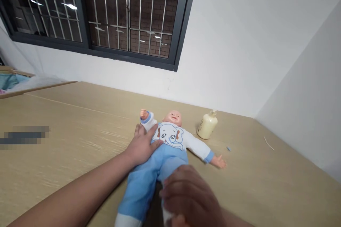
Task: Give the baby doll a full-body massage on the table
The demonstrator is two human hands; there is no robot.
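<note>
Pale wooden table [66, 138] ran wide beneath a barred window [106, 14], and on it a baby doll [165, 145] lay on its back in blue trousers. Left hand [142, 145] rested flat and open on its side; right hand [186, 195] gripped the doll's near leg, with a cream bottle [207, 126] standing just beyond.

Both forearms are bare from the near edge of the view right up to the wrists, with no sleeve, cuff, watch or band on either. The left hand [142, 145] is ungloved and ringless, its fingers sharply seen, the thumb set apart from the rest. The right hand [190, 198], nearer to the camera and larger in the view, is likewise uncovered, its knuckles and the back of the hand blurred.
</note>
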